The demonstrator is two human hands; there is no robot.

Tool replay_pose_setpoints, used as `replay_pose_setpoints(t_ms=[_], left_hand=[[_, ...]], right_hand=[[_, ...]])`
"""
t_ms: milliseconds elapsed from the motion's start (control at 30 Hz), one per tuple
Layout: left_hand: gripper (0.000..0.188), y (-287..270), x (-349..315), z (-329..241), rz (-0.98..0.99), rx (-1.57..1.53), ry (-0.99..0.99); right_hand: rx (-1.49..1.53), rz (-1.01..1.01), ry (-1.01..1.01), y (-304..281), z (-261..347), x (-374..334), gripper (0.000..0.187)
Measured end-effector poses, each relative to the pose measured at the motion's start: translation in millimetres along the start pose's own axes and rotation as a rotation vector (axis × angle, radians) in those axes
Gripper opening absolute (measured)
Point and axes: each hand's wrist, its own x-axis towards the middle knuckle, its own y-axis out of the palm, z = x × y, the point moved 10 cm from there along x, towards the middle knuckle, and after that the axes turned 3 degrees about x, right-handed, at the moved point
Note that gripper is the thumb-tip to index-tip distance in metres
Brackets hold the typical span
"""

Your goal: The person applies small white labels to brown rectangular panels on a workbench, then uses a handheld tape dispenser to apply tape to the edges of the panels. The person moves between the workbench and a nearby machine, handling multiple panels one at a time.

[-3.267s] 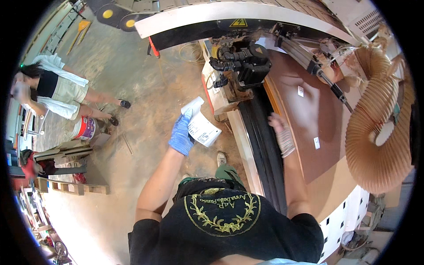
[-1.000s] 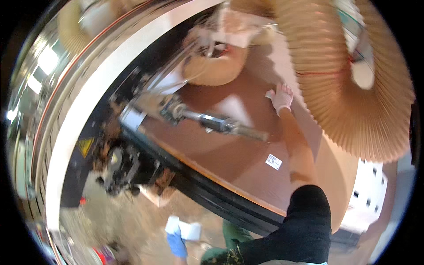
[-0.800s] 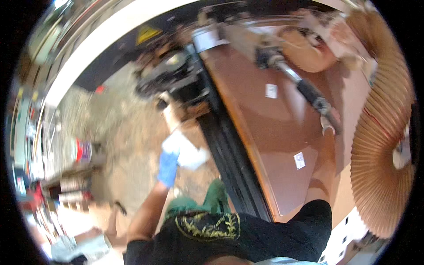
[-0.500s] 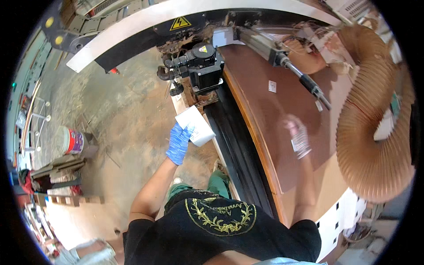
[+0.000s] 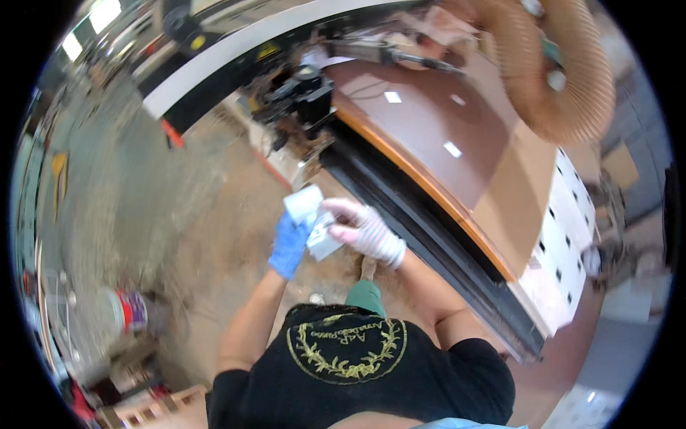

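Observation:
My left hand [image 5: 288,247], in a blue glove, grips a folded strip of white paper labels [image 5: 304,203] in front of my body. My right hand [image 5: 368,232] wears a pale striped glove with bare fingertips. Its thumb and fingers close on the lower part of the label strip, beside the left hand. On the brown panel [image 5: 421,136] lie three small white labels, one of them the near label [image 5: 451,149]. Motion blur hides the exact fingertip contact.
A machine beam [image 5: 236,64] with a black motor [image 5: 312,100] spans the far side. The black rail [image 5: 414,214] runs along the panel's orange-brown edge. A ribbed hose [image 5: 572,93] loops at far right. On the left floor stands a bucket [image 5: 128,311].
My right hand has left the brown panel and come over to the label strip in my left hand. The view has turned, so the machine and panel appear shifted.

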Motion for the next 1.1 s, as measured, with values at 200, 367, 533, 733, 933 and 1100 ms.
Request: replay_pose_setpoints(t_ms=[200,367,533,733,933,1100], left_hand=[[0.035,-12,-35,44,0.132,-0.194,-0.17],[0.03,27,-36,73,0.132,-0.265,-0.234],[0.027,74,-28,69,0.115,-0.305,-0.297],[0.034,88,16,107,-0.064,-0.256,-0.295],[0.036,128,10,177,-0.252,-0.218,-0.439],[0.041,190,3,204,-0.354,-0.204,-0.474]], right_hand=[[-0.557,-0.05,-0.245,35,20,-38,0.032],[-0.769,-0.118,-0.324,17,16,-70,0.022],[-0.387,-0.229,-0.282,-39,6,-96,0.012],[0.04,-0.703,-0.086,-275,-36,-119,0.011],[-0.9,-1.098,0.196,-655,-46,-140,0.017],[-1.423,-0.906,0.618,-849,-94,-101,0.027]])
